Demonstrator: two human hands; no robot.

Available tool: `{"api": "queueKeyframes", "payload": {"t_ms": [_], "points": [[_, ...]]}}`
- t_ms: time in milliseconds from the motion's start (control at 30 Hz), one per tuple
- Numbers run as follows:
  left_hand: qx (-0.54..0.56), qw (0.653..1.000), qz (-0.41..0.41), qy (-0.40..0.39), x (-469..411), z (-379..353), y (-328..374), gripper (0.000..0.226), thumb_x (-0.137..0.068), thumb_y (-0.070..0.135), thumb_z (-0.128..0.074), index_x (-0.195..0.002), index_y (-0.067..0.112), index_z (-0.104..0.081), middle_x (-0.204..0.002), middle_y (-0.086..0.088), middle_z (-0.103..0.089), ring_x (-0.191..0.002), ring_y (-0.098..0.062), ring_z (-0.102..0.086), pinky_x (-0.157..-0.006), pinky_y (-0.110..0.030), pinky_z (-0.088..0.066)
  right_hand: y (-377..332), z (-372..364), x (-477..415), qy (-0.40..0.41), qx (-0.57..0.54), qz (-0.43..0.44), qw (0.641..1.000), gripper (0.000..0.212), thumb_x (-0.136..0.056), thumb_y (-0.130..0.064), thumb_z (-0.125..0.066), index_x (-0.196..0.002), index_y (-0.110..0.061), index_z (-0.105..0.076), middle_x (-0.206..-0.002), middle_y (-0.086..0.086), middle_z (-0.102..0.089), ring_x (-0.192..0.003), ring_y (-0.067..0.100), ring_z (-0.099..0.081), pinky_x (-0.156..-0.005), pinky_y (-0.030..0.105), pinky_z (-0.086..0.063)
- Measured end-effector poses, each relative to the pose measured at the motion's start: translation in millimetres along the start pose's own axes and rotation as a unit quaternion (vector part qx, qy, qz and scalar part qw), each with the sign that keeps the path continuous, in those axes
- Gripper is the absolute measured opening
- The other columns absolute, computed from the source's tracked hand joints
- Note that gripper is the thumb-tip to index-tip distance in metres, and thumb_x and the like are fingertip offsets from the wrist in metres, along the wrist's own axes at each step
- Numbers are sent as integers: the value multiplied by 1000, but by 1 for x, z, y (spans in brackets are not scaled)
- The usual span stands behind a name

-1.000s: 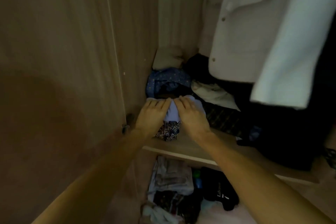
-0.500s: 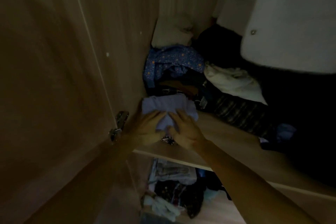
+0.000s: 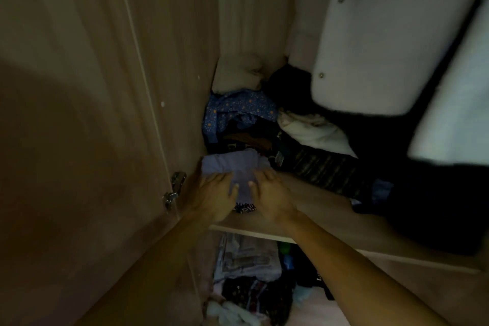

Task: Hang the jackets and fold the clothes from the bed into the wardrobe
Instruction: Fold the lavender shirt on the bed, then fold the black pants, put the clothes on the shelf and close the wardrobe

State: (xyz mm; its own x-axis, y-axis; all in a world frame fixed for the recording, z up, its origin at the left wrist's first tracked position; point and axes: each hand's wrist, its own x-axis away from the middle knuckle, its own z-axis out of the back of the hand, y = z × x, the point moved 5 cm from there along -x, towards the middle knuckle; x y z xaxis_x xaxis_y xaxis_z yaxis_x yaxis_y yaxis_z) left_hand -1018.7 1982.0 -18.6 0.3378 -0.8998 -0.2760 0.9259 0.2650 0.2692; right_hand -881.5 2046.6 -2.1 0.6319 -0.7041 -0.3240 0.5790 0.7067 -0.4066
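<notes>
Your left hand lies palm down with fingers straight on the near left edge of a folded lavender garment. Your right hand is flat in the same way on its near right edge, thumbs facing each other, the two hands close but apart, neither curled round anything. The lavender garment sits at the left front of the wardrobe shelf, close against the side wall, on top of a black-and-white patterned garment whose edge shows between your wrists. Behind it on the same shelf are a dark heap of mixed clothes, then a blue flower-print garment, then a beige folded item in the back corner. To the right of these lie a crumpled cream cloth and a dark striped garment, the cream cloth resting partly on the striped one. A white jacket with buttons hangs above the right side of the shelf. The wardrobe door stands open on the left, with a metal hinge just beside your left wrist. In the lower compartment lie a grey folded garment, a dark patterned garment in front of it, and other items too dim to identify.
</notes>
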Motion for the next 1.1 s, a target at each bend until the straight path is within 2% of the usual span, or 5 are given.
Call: {"api": "queueKeyframes", "payload": {"t_ms": [133, 267, 467, 833, 1100], "points": [[53, 991, -74, 99, 50, 48, 59, 59, -91, 43, -28, -91, 3, -71, -88, -14, -70, -77, -28, -65, -72, -25, -41, -17, 60, 53, 44, 2, -3, 999, 65, -92, -45, -22, -130, -3, -53, -128, 21, -56, -111, 34, -54, -92, 37, -45], [66, 987, -98, 109, 124, 91, 111, 64, -91, 53, -24, -101, 9, -68, -98, -9, -69, -88, -27, -62, -73, -31, -41, -33, 122, 129, 99, 17, 10, 995, 39, -98, -28, -41, -128, -7, -55, -122, 15, -60, -106, 31, -57, -86, 36, -45], [48, 991, -113, 60, 230, 110, 183, 68, -91, 59, -19, -126, 15, -58, -123, -5, -62, -114, -26, -55, -96, -40, -43, -32, 193, 254, 106, 82, -6, 991, 41, -100, -39, -35, -131, -18, -53, -129, 4, -58, -113, 25, -56, -89, 32, -42], [118, 967, -224, 16, 359, 147, 319, 70, -90, 60, -19, -129, 15, -55, -128, -7, -59, -117, -28, -53, -97, -38, -40, -19, 296, 465, 176, 131, -111, 969, 50, -95, -49, -28, -120, -21, -61, -114, 0, -66, -97, 21, -63, -80, 32, -50], [180, 911, -367, -62, 442, 127, 382, 70, -91, 60, -16, -119, 15, -62, -115, -5, -66, -106, -25, -59, -94, -37, -44, -38, 327, 609, 202, 207, -252, 924, 37, -96, -39, -36, -102, -16, -64, -97, 7, -68, -78, 28, -63, -65, 37, -51]]}}
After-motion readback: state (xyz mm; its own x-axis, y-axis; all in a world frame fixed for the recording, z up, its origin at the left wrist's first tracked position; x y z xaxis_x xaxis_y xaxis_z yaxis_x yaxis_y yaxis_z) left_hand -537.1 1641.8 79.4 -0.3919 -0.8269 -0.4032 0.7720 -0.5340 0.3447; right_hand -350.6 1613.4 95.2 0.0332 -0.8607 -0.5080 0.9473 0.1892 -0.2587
